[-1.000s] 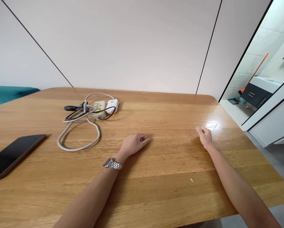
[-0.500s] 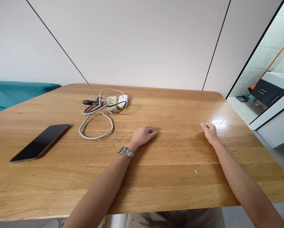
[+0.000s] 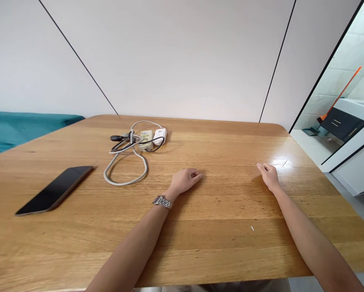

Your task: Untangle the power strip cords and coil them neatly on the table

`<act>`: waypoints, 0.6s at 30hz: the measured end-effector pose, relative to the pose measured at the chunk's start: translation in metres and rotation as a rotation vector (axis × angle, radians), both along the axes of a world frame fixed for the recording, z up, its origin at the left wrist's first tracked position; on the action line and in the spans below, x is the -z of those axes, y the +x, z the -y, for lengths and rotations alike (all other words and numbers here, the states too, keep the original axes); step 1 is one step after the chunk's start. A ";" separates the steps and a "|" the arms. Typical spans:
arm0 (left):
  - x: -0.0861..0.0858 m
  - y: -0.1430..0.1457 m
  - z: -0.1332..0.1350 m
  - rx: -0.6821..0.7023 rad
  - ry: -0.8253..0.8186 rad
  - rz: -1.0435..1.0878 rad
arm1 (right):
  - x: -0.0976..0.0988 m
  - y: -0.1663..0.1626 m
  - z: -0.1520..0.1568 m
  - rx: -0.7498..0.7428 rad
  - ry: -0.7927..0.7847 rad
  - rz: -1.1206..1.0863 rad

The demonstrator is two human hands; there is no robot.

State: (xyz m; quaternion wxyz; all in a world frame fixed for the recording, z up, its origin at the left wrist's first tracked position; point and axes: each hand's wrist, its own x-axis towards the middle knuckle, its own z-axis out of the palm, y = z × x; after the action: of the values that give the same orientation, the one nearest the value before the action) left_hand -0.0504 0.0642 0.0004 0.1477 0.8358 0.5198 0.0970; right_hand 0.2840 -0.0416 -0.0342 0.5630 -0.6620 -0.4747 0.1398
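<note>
My left hand [image 3: 185, 179] rests on the wooden table [image 3: 224, 211] near its middle, fingers curled loosely under, holding nothing; a metal watch [image 3: 162, 201] is on that wrist. My right hand [image 3: 268, 175] lies on the table further right, fingers bent together, empty. A bundle of grey cable with a beige power strip and white plug [image 3: 137, 142] lies beyond my left hand, apart from it. A black phone [image 3: 55, 189] lies face up at the left.
A white wall stands behind the table. A teal seat [image 3: 20, 123] is at the far left. At the right, an opening shows a tiled room with a dark cabinet [image 3: 340, 121] and an orange-handled broom [image 3: 341, 95]. The table's near edge is close to me.
The view has shifted right and tilted, so the phone and cables sit further right in frame. Both hands stay resting in the same spots on the table.
</note>
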 end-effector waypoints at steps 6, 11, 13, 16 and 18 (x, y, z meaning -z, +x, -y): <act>-0.001 0.000 0.001 -0.016 -0.001 -0.008 | 0.000 0.001 0.000 -0.002 -0.008 0.000; -0.003 0.000 0.001 -0.011 -0.003 0.003 | 0.001 0.000 0.000 -0.007 -0.006 -0.004; -0.003 0.001 0.001 -0.013 -0.011 0.009 | 0.001 0.000 -0.001 -0.009 -0.003 -0.006; -0.003 0.001 0.002 -0.020 -0.020 0.011 | 0.000 0.001 -0.001 -0.009 0.000 -0.017; -0.002 0.001 0.002 -0.026 -0.017 0.013 | 0.000 0.002 0.000 -0.008 0.001 -0.028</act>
State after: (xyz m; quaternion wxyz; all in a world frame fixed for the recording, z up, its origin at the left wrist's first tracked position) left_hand -0.0497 0.0624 0.0021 0.1570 0.8271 0.5304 0.0998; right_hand 0.2857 -0.0411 -0.0344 0.5695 -0.6577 -0.4695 0.1510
